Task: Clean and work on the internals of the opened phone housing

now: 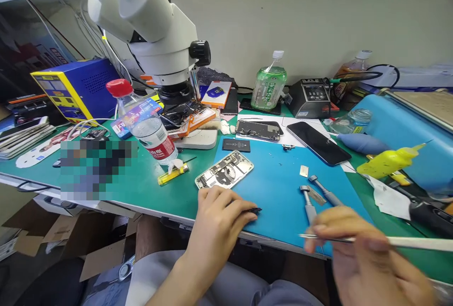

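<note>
My left hand (221, 221) rests at the front edge of the blue mat (276, 178), its thumb and fingers pinching a small black phone part (255, 210). Just behind it lies an opened phone body (226, 171) with its circuit board showing. In my right hand (368, 254) is a pair of tweezers (421, 243), held level with the tip pointing left; the hand is slightly blurred. Two small screwdrivers (325, 192) lie beyond that hand. A loose phone battery (236, 144) sits behind the opened body.
A microscope (152, 28) towers at the back left. In front of it stand a red-capped water bottle (150, 131) and a yellow lighter (173, 174). A dark-screened phone (318, 143), a blue air blower (363, 143) and a yellow squeeze bottle (389, 162) lie at the right.
</note>
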Available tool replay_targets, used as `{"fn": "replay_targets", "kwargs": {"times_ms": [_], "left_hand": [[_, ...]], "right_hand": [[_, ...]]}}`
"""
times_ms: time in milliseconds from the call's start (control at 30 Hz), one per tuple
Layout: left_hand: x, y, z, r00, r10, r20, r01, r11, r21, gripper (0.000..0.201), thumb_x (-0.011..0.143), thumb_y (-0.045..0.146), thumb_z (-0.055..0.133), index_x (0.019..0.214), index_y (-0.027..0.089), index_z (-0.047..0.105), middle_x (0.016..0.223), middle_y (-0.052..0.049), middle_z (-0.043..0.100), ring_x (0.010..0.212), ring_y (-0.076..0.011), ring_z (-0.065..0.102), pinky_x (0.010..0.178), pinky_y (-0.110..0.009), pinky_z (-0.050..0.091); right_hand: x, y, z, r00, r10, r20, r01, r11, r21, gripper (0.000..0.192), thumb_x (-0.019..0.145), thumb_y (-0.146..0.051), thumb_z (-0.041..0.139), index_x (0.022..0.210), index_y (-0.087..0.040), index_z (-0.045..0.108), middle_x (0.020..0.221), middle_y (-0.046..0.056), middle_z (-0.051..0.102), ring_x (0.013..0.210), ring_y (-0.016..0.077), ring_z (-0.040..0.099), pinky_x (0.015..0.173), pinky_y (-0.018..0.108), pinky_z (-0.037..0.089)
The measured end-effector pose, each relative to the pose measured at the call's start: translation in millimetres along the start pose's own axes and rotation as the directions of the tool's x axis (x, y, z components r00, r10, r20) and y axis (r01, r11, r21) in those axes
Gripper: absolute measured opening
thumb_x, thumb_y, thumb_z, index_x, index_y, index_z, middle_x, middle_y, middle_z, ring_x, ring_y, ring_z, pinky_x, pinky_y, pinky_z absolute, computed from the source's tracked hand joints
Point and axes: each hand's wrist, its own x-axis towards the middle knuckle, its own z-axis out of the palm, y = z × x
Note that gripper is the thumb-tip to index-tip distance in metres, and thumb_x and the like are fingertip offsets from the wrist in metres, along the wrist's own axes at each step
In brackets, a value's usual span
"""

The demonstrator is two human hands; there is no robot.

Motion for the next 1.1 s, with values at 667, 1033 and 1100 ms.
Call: {"fn": "replay_targets", "kwargs": {"times_ms": [667,1033,1100], "left_hand": [[-3.9,-2.6,-0.7,0.997,-0.032,-0.077,0.037,0.997,0.065,0.006,0.1,0.03,0.076,0.099,0.034,0.081,0.085,0.003,0.076,0.095,-0.0258,0.061,0.093,-0.046,0.031],[-8.5,-8.8,-8.7,0.999,0.002,0.051,-0.007,0.995,0.098,0.019,0.109,0.023,0.06,0.112,0.031,0.078,0.102,-0.002,0.078,0.103,-0.0249,0.061,0.094,-0.046,0.034],[-8.7,-9.0,-10.5,0.998,0.002,0.068,-0.008,0.996,0.088,0.02,0.109,0.021,0.06,0.113,0.03,0.078,0.103,-0.002,0.078,0.103,-0.0244,0.061,0.095,-0.046,0.035]], "right_hand": [[-9.6,18.4,26.1,0.939,-0.025,0.344,0.042,0.998,-0.04,0.024,0.113,-0.026,0.046,0.104,-0.027,0.069,0.087,0.001,0.072,0.091,0.0161,0.075,0.082,0.025,0.062],[-10.2,22.7,22.8,0.92,-0.002,0.393,0.036,0.996,-0.077,0.021,0.112,-0.026,0.049,0.107,-0.029,0.068,0.098,0.0,0.074,0.094,0.0133,0.075,0.084,0.022,0.062],[-11.2,23.5,22.9,0.922,-0.006,0.388,0.037,0.997,-0.071,0.02,0.112,-0.025,0.049,0.107,-0.028,0.068,0.098,0.0,0.074,0.094,0.0139,0.075,0.084,0.023,0.062]]}}
